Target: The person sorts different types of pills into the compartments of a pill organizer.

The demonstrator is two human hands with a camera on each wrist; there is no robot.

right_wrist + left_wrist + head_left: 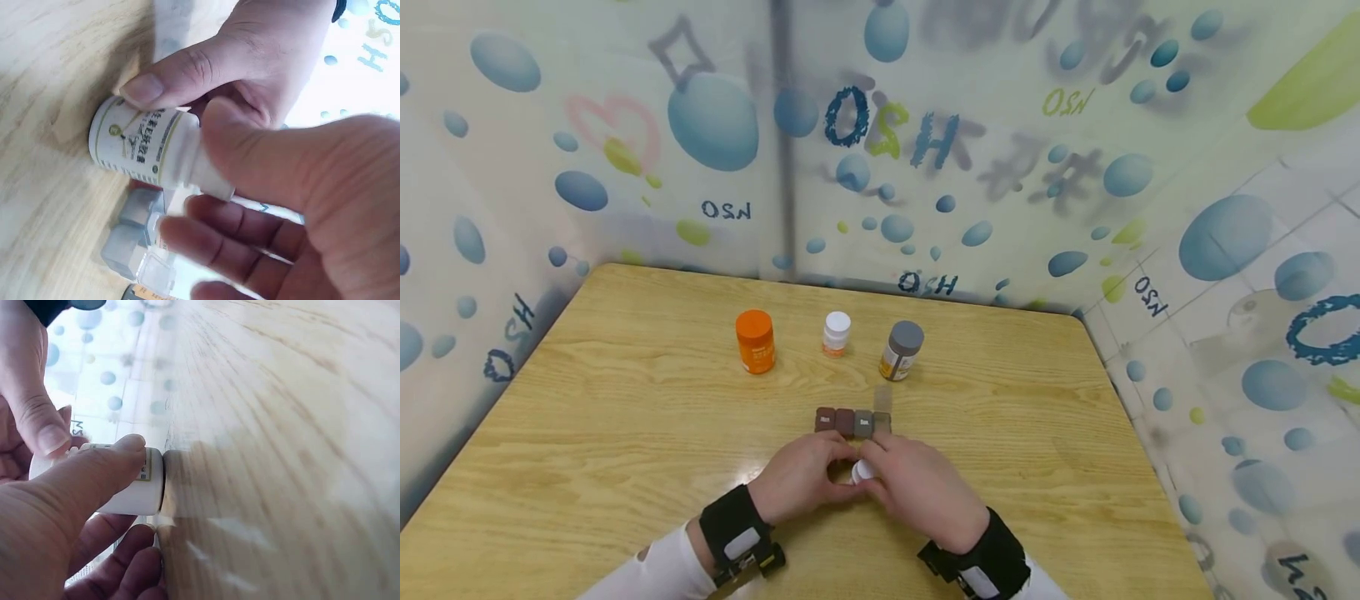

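A small white pill bottle (140, 145) with a printed label stands on the table between both hands. My left hand (801, 473) grips its body, thumb along the label in the left wrist view. My right hand (925, 490) holds the bottle's white cap (212, 178) between thumb and fingers, its other fingers loosely bent below. From the head view only the white top (862, 472) shows between the hands. Right behind them lies a pill organizer (845, 421) with a row of brown and grey compartments. Its rightmost clear lid (882, 398) is flipped up.
Farther back on the wooden table (625, 400) stand an orange jar (756, 342), a small white bottle (836, 334) with an orange lower band, and a grey-capped bottle (901, 351). A patterned curtain (715, 125) hangs behind the table's far edge.
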